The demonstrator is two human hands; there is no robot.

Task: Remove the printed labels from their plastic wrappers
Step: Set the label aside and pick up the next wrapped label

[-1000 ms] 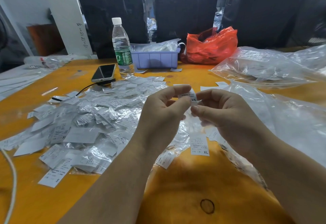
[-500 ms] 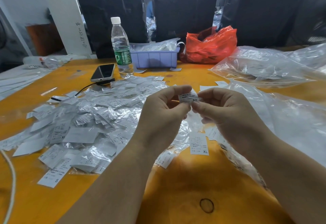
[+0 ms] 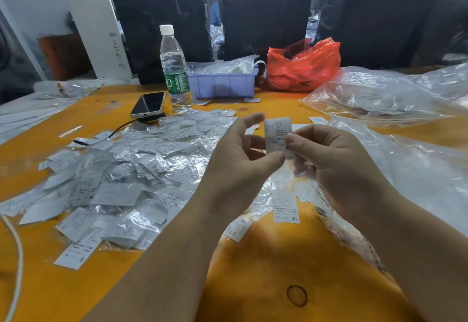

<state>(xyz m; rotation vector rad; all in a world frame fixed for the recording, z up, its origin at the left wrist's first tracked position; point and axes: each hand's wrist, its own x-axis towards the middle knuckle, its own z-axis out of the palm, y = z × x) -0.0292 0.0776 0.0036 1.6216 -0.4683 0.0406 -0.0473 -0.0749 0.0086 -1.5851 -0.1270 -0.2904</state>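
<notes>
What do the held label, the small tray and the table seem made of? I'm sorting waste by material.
White printed label pinched in the right hand: probably matte paper or woven fabric; the look leaves it open. Lilac ribbed tray: moulded plastic with a smooth sheen. Orange table: likely coated wood; a dark knot ring shows.

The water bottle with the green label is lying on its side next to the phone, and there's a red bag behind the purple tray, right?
Not quite. The bottle is standing upright, white cap on top, not lying on its side; the head view shows that. The rest holds: it is next to the phone, and the red bag sits at the back by the purple tray.
</notes>
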